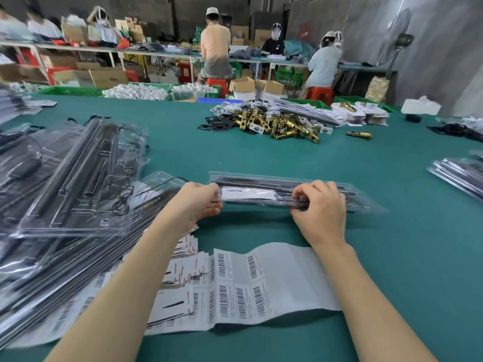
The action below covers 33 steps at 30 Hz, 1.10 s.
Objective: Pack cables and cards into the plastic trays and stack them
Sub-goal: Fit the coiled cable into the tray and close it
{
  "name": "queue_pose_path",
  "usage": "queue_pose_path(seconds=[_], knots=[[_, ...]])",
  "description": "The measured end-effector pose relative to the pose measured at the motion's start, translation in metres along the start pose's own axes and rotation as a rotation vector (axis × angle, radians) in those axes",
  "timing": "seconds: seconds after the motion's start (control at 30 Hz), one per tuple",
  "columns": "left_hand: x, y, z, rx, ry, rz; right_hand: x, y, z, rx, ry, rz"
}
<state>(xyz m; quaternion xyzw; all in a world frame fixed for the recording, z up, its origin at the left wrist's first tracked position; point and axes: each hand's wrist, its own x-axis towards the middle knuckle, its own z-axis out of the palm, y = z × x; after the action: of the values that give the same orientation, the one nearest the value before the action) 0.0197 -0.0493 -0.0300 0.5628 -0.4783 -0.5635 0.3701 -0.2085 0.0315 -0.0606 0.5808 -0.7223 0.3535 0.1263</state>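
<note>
1. The left hand (201, 202) grips the left end of a clear plastic tray (264, 190); its fingers (213, 190) are curled over the near edge of this tray.
2. The right hand (320, 207) pinches the near edge of the same tray further right, with the fingertips (300, 194) bent down on the plastic.
3. The tray lies flat on the green table (392, 257), long side across the view. Under the plastic, between the 2 sets of fingers, a white card (248, 193) and dark long parts are visible.
4. Just below the wrists, nearer than the fingers, a white sheet of barcode labels (261, 283) lies on the table; the right forearm crosses over its right part.
5. To the left of the left fingers there is a big, untidy pile of filled trays (78, 178), and loose cards (183, 273) spread from under it toward the label sheet. The left forearm passes over these cards.
6. Far beyond the fingers, a heap of brass-coloured metal parts (282, 124) sits on the table, with small white packets (366, 114) beside it.
7. At the right of the right fingers, well apart, another stack of trays (460, 173) reaches the picture edge.
8. The room is a workshop with grey walls. In the back, several people (215, 48) sit on red stools at a long bench, among cardboard boxes (243, 87) and green crates (68, 90). A standing fan (400, 40) is at the right wall.
</note>
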Motion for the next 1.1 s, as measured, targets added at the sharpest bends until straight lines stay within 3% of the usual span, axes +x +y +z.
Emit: queue_pose_path(seconds=[0.43,0.53,0.7,0.83,0.97,1.1], knots=[[0.010,-0.006,-0.003,-0.026,-0.003,-0.001,-0.002,-0.002,0.004,-0.065,-0.002,0.019],[0.008,-0.006,-0.003,-0.030,-0.028,0.014,-0.001,-0.014,0.003,-0.160,-0.107,-0.025],[0.005,-0.003,-0.006,-0.142,-0.082,0.016,-0.002,-0.039,0.009,-0.045,-0.258,-0.203],[0.001,0.002,-0.013,-0.279,-0.084,-0.010,0.003,-0.050,0.004,-0.035,-0.175,-0.280],[0.001,0.007,-0.027,-0.659,-0.146,-0.034,0.025,-0.087,-0.014,-0.002,-0.051,-0.342],[-0.001,0.006,-0.013,-0.394,-0.185,-0.063,0.064,-0.138,-0.032,0.012,-0.036,-0.300]])
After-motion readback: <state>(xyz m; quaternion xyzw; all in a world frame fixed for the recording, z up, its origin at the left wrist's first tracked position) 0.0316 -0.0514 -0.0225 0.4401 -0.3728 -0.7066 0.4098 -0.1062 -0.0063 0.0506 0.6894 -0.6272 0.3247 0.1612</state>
